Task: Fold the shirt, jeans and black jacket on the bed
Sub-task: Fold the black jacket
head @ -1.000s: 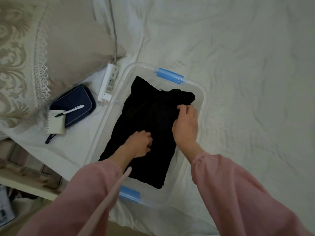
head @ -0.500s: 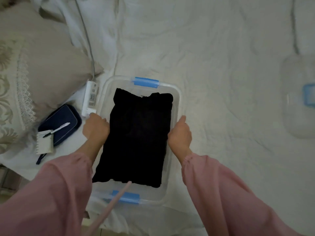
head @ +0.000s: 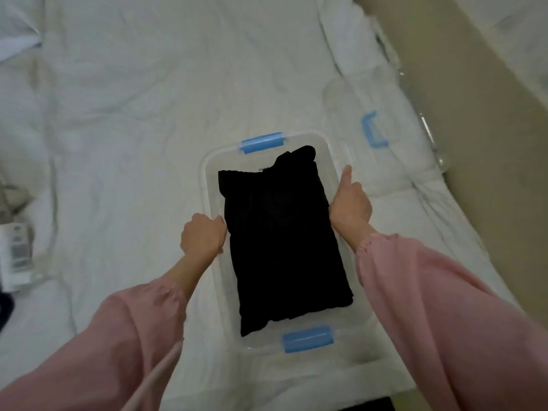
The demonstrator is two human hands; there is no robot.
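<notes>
A black fabric jacket [head: 281, 241] lies folded into a compact, roughly rectangular bundle, longer than it is wide, just right of the frame's centre. It rests flat inside a clear plastic storage box [head: 206, 185] and fills most of it, with its top end leaning slightly to the left. A rumpled fold bulges at its upper right corner, and its lower edge is uneven. The box sits on the wrinkled white quilted bed [head: 133, 129].

A clear lid [head: 353, 111] and power strip [head: 17, 250] lie on the white bed [head: 142, 114], bin [head: 206, 185] above.
</notes>
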